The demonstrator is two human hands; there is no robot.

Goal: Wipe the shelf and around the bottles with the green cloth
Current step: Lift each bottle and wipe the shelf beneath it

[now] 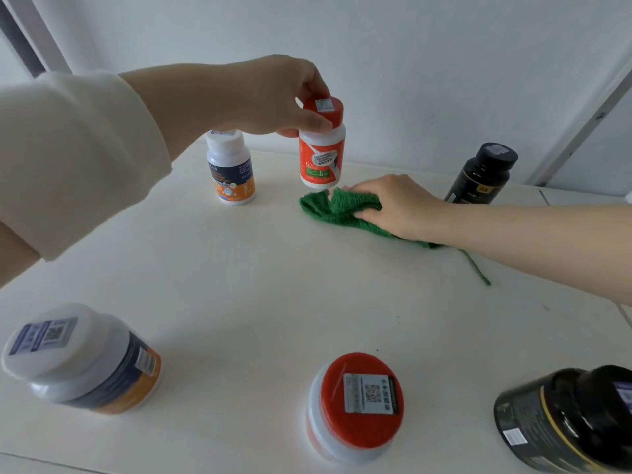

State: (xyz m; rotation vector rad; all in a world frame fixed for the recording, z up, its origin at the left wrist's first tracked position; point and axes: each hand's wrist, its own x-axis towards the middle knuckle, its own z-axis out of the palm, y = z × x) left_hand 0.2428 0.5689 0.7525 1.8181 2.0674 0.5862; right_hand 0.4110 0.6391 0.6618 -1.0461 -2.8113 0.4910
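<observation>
One green cloth (342, 208) was pressed flat under the right hand (393, 206); a red-capped bottle (321, 145) was gripped, lifted, by the left hand (273, 94).

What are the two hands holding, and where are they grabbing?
The left hand holds the far red-capped bottle by its cap, lifted above the shelf. The right hand presses on the green cloth, fingers over its top.

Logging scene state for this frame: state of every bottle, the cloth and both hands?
Left hand: gripping far red-capped bottle, lifted off shelf.
Right hand: pressing green cloth flat on shelf.
Far white-capped bottle: upright, capped.
Far black bottle: upright, capped.
Three near bottles: upright, capped.
</observation>
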